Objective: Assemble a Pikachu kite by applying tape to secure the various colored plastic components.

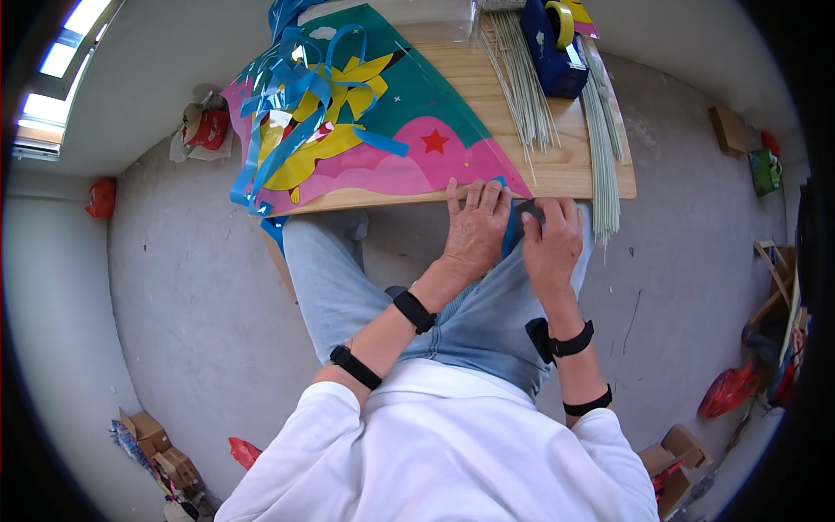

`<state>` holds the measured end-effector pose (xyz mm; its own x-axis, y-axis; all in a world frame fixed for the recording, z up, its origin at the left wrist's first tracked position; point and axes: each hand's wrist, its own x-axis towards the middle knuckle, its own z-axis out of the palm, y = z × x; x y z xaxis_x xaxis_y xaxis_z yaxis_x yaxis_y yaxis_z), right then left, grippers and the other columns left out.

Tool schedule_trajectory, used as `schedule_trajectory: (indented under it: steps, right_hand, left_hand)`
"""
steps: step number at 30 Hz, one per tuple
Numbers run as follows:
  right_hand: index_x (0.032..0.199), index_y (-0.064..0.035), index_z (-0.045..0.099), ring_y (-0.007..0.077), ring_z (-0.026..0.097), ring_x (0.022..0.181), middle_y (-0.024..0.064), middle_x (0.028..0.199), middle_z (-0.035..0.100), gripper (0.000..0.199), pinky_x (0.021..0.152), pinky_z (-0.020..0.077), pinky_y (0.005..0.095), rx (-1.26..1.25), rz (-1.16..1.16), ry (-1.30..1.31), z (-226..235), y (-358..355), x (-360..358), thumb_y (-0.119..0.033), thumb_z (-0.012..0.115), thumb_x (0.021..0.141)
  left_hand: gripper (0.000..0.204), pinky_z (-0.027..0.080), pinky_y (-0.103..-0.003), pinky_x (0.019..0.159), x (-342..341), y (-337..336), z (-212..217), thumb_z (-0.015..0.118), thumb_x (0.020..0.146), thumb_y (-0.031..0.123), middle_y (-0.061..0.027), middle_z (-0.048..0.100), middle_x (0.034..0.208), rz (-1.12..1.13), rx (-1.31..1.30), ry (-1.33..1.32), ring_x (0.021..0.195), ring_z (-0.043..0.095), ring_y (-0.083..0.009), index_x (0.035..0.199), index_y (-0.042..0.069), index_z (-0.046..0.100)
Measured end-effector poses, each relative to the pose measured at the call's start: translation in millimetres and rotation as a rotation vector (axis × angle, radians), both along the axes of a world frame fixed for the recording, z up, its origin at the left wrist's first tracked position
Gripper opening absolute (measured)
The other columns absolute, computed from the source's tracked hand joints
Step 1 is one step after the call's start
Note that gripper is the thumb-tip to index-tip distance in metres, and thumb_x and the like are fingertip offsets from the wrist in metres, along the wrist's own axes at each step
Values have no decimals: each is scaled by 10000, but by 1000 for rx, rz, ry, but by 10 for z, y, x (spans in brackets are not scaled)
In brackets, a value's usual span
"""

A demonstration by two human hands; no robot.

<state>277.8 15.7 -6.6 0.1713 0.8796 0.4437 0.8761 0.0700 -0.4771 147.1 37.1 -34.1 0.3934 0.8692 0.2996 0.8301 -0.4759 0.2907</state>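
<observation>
A triangular printed kite sheet [461,148], teal and pink with a yellow figure, lies on the wooden table [570,174]. My left hand [476,230] is closed on its near edge by the right corner, fingertips on top and thumb hidden. Beside those fingers, a blue strip [508,228] hangs down between my hands. Just right of the sheet's corner, my right hand [554,248] has its fingers bent together at the table's front edge, thumb a little apart. What it grips, if anything, is hidden. Loose blue ribbons [300,87] lie tangled over the sheet's left part.
Bundles of thin pale sticks [600,130] lie on the table's right; some stick out past the front edge. A blue tape dispenser [557,56] with a yellow roll stands among them. Clear plastic [426,19] lies at the back. Cardboard boxes [152,432] and red bags [729,391] sit along the walls.
</observation>
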Motion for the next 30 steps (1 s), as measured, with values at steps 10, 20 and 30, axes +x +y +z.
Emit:
schedule_trajectory:
  steps: [10, 20, 30]
  right_hand:
    - [725, -58, 628, 353, 630, 787, 146, 763, 653, 166, 690, 494, 438, -452, 71, 175, -225, 798, -66, -173, 746, 701]
    - [685, -56, 651, 353, 640, 772, 150, 742, 657, 187, 680, 502, 437, -452, 128, 119, -232, 890, -40, -184, 785, 661]
    - [677, -53, 664, 342, 650, 772, 150, 748, 665, 191, 680, 503, 434, -513, 113, 130, -190, 895, -37, -196, 790, 668]
  left_hand:
    - [369, 205, -644, 1063, 56, -29, 20, 551, 786, 79, -144, 494, 1065, 30, -47, -14, 1123, 462, -317, 1151, 25, 573]
    - [582, 193, -620, 1075, 16, -88, 35, 711, 691, 140, -124, 498, 1031, 44, -114, -123, 1078, 471, -309, 1235, 24, 540]
    - [575, 199, -622, 1077, 32, -78, -10, 710, 693, 145, -119, 501, 1015, 70, -58, -99, 1057, 480, -299, 1231, 22, 546]
